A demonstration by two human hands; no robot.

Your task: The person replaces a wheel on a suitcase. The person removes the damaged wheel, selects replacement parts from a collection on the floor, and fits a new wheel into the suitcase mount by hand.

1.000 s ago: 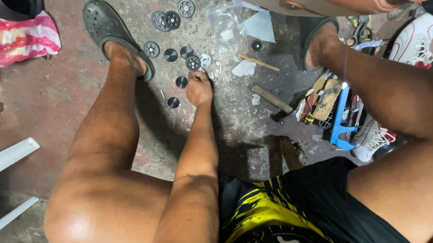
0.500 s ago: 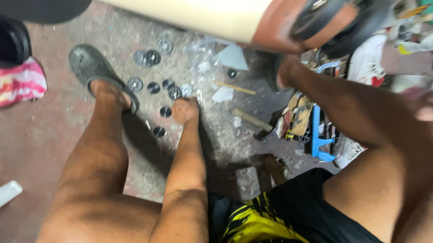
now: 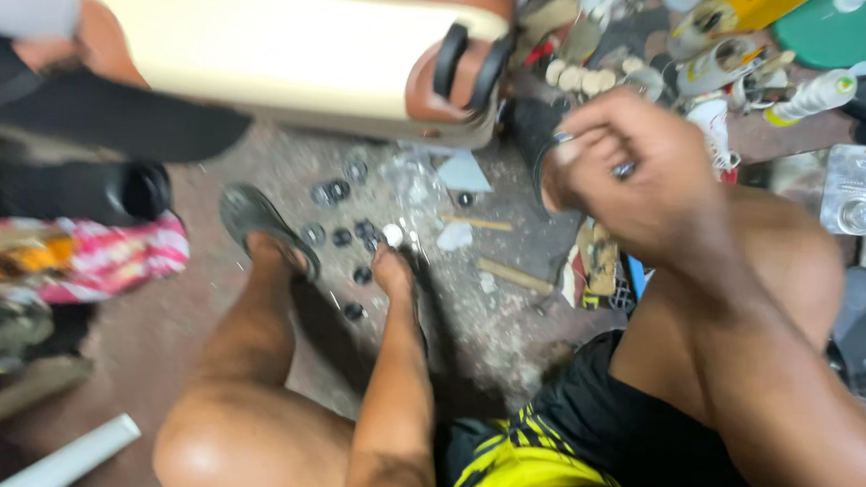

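My left hand reaches down to the concrete floor among several small black discs. A small pale round piece sits at its fingertips; blur hides whether the fingers grip it. My right hand is raised over my right knee with its fingers curled, pinching a small shiny metal piece. My left foot rests in a dark sandal just left of the discs.
A cream and brown suitcase with black wheels lies across the top. At the left are a black round container and a pink patterned bag. Bottles, a green lid and clutter fill the upper right. Wooden sticks lie on the floor.
The view has tilted up, so the suitcase now fills the top. My right hand has come up into view, fingers curled. My left hand stays down at the discs.
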